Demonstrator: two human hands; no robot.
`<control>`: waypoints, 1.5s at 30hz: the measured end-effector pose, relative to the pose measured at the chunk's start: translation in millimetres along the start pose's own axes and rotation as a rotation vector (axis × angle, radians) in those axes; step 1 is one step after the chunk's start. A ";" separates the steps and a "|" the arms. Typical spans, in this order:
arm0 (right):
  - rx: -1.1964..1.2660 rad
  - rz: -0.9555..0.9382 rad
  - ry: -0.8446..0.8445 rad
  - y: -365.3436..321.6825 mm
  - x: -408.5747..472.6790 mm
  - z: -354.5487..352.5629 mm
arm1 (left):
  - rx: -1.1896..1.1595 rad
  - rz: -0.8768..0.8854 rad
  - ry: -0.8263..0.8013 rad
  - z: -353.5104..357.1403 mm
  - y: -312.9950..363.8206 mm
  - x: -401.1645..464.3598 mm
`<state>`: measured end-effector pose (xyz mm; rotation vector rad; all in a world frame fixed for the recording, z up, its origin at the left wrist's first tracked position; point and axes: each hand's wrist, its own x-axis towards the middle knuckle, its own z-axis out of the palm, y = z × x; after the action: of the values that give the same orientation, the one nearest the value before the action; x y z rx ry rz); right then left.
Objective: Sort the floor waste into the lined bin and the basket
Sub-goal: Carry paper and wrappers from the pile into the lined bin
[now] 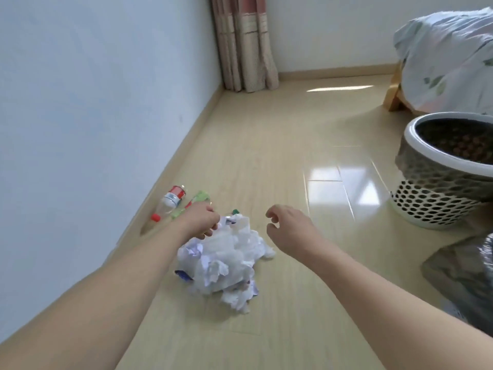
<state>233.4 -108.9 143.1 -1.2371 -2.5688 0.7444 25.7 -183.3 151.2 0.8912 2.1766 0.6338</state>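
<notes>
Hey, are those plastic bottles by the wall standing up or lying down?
Lying down. The bottles rest on their sides on the floor beside the baseboard, red caps pointing toward the camera.

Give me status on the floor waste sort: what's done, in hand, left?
Done: nothing that shows; the view into the lined bin doesn't settle whether anything is inside. In hand: the left hand grips the top of the crumpled paper pile; the right hand hovers beside it, holding nothing. Left: that pile and the plastic bottles by the wall.
</notes>
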 end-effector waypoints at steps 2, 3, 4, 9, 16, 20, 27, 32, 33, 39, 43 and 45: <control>-0.021 -0.047 -0.109 -28.4 9.5 42.8 | -0.001 -0.077 0.026 -23.9 -59.0 4.1; -0.048 -0.056 -0.163 -37.1 12.5 60.3 | 0.002 -0.112 0.026 -29.9 -84.6 4.8; -0.079 -0.052 -0.215 -44.5 15.6 77.6 | 0.016 -0.147 0.019 -34.6 -109.2 4.8; -0.230 0.033 -0.368 -59.5 18.4 142.5 | 0.112 -0.165 -0.070 -40.6 -164.3 13.6; -0.477 -0.051 -0.299 -67.3 36.8 186.7 | 0.072 -0.027 -0.017 -24.4 -174.1 46.7; -0.512 -0.047 -0.291 -68.0 46.2 189.6 | -0.033 -0.077 -0.113 -9.8 -176.8 57.3; -0.131 0.152 -0.325 -52.7 46.3 174.2 | -0.043 -0.105 -0.263 19.0 -160.4 63.4; 0.029 0.223 -0.261 -36.3 37.1 142.5 | 0.123 -0.046 -0.166 22.5 -138.2 56.8; 0.034 0.227 -0.245 -32.3 36.2 133.6 | 0.122 -0.036 -0.157 19.8 -131.8 53.5; 0.159 0.250 -0.103 -20.0 28.9 65.6 | -0.143 0.007 -0.117 7.0 -80.8 29.3; 0.127 0.252 -0.035 10.3 11.5 -7.4 | -0.212 0.102 -0.127 21.3 -10.7 -0.1; 0.123 0.283 0.005 35.0 -1.5 -51.7 | -0.226 0.168 -0.145 36.8 31.3 -13.5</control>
<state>277.7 -73.4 169.2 -1.5771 -2.3298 0.9349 73.0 -166.8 153.3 0.9724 1.8721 0.8505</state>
